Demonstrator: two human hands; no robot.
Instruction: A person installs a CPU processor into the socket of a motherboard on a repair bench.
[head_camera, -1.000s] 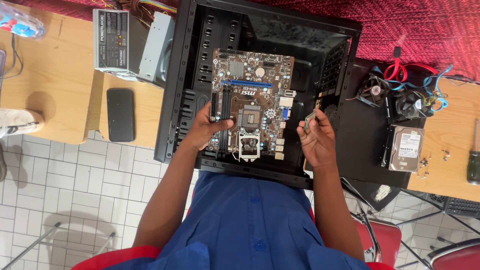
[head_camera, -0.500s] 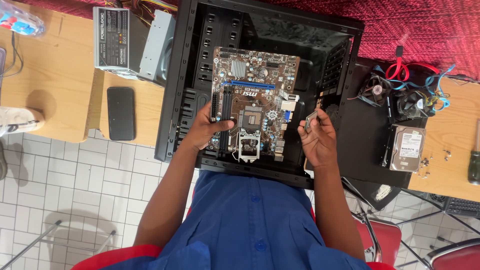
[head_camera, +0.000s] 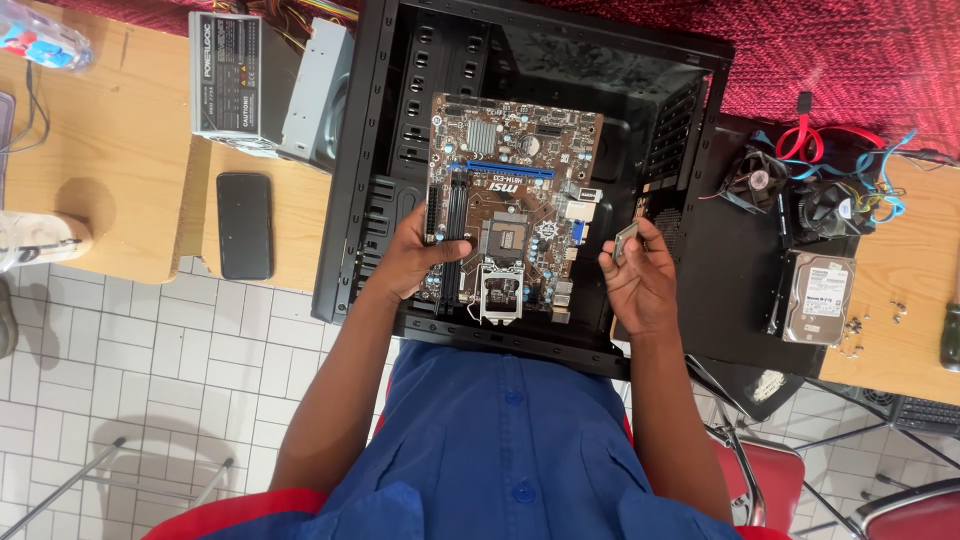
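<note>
**One chip up in the right hand, one board pinned under the left**

Two hands over one open black computer case (head_camera: 380, 150), lying flat. Inside it, one brown motherboard (head_camera: 515, 190) with one blue slot across its middle and one square processor socket, its metal frame swung open toward the near edge. Left hand (head_camera: 415, 262) down on the board's left edge — fingers curled and pressed along the black memory slots, closed on the board itself. Right hand (head_camera: 640, 282) raised just right of the board, above the case's right side, thumb and fingertips pinched together on one small square processor chip (head_camera: 626, 240), tilted on edge. Chip near the socket but clear of it, off to the socket's right, not touching the board.

Around the case, on the wooden worktop (head_camera: 120, 150) to the left: one grey power supply (head_camera: 230, 75), one silver drive (head_camera: 320, 85) beside it, one black phone (head_camera: 244, 225) lying flat. On the right — two black cooling fans (head_camera: 755, 180) tangled in blue and red cables, one hard drive (head_camera: 818, 298), a few small screws scattered near it. One red chair (head_camera: 760, 480) below, over white tiled floor (head_camera: 150, 400).
</note>
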